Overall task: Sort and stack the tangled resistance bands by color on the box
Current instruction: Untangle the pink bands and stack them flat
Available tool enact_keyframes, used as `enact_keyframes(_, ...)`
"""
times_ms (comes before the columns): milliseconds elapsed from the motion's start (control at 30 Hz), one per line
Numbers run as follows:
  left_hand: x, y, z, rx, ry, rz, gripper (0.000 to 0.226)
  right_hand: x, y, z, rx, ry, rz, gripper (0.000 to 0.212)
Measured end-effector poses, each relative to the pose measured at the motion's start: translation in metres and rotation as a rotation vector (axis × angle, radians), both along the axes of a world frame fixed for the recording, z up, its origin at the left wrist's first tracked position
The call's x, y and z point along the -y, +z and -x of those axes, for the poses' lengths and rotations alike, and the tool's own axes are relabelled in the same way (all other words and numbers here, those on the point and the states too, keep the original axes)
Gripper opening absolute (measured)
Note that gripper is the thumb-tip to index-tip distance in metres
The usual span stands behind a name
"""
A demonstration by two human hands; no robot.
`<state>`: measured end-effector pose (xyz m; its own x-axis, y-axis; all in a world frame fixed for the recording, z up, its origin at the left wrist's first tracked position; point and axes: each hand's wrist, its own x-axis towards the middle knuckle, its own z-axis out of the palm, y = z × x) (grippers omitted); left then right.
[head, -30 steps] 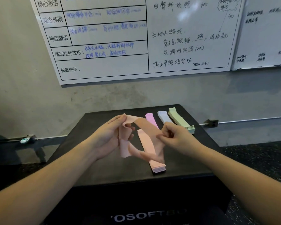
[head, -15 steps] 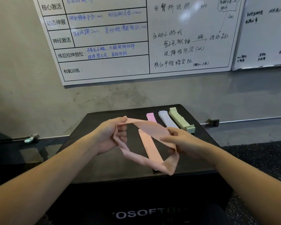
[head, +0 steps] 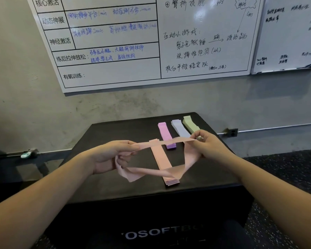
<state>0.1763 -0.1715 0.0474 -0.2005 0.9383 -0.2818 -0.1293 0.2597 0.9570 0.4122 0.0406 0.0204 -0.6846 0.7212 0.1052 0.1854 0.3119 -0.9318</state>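
Note:
A peach resistance band (head: pixel 151 171) hangs as an open loop between my hands above the black box (head: pixel 104 184). My left hand (head: pixel 108 155) grips its left end with curled fingers. My right hand (head: pixel 207 146) pinches the right end, held a little higher. Below the loop a stack of peach bands (head: pixel 161 159) lies flat on the box. Farther back lie a pink stack (head: pixel 164 132), a lavender stack (head: pixel 180 129) and a green stack (head: pixel 189 124), side by side.
The box stands against a grey wall with two whiteboards (head: pixel 151 42) above it. Dark speckled floor (head: pixel 276 177) lies to the right. A wall socket (head: pixel 232 132) sits right of the box, and a small teal object (head: pixel 26 155) rests on a low ledge at left.
My hands have drawn apart, stretching the peach band from a crumpled twist into a wide open loop. My right hand rose and moved right.

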Motion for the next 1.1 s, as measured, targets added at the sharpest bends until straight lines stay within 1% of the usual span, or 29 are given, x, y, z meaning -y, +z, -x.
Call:
enact_keyframes(67,-0.002,-0.007,0.0,-0.026,0.006,-0.048,0.042,0.001,0.0,0.004,0.017,-0.078,-0.153,0.008)
enact_keyframes(167,-0.006,-0.016,-0.006,-0.117,0.005,-0.076,0.048,0.004,0.001,0.01,-0.074,-0.102,-0.21,0.022)
enact_keyframes(233,-0.008,-0.021,-0.01,-0.123,0.002,-0.069,0.055,0.006,0.005,0.013,-0.082,-0.102,-0.246,0.026)
enact_keyframes(300,-0.01,-0.023,-0.014,-0.117,-0.029,-0.072,0.066,0.007,0.009,0.017,-0.098,-0.107,-0.22,0.03)
enact_keyframes(367,-0.012,-0.025,-0.019,-0.095,-0.05,-0.07,0.077,0.009,0.013,0.021,-0.15,-0.092,-0.143,0.03)
enact_keyframes(400,-0.013,-0.025,-0.022,-0.087,-0.05,-0.051,0.076,0.009,0.014,0.024,-0.175,-0.074,-0.112,0.029)
enact_keyframes(500,-0.022,-0.027,-0.03,-0.084,-0.012,-0.006,0.046,0.015,0.02,0.033,-0.195,-0.007,-0.055,0.03)
enact_keyframes(600,-0.034,-0.026,-0.035,-0.152,0.066,-0.08,0.02,0.022,0.025,0.043,-0.2,0.032,-0.017,0.033)
enact_keyframes(633,-0.038,-0.024,-0.037,-0.156,0.084,-0.105,0.017,0.024,0.026,0.046,-0.21,0.053,0.003,0.033)
enact_keyframes(733,-0.048,-0.014,-0.047,-0.154,0.108,-0.14,0.027,0.029,0.029,0.051,-0.199,0.143,0.012,0.036)
enact_keyframes(867,-0.061,-0.012,-0.05,-0.342,0.159,-0.195,0.026,0.033,0.032,0.052,-0.202,0.218,-0.012,0.033)
enact_keyframes(933,-0.062,-0.013,-0.051,-0.382,0.171,-0.214,0.026,0.032,0.034,0.051,-0.213,0.222,0.018,0.034)
enact_keyframes(1000,-0.062,-0.014,-0.051,-0.377,0.185,-0.24,0.02,0.03,0.036,0.047,-0.257,0.226,0.058,0.033)
enact_keyframes(1100,-0.062,-0.012,-0.051,-0.303,0.22,-0.285,0.014,0.027,0.039,0.039,-0.278,0.289,0.075,0.026)
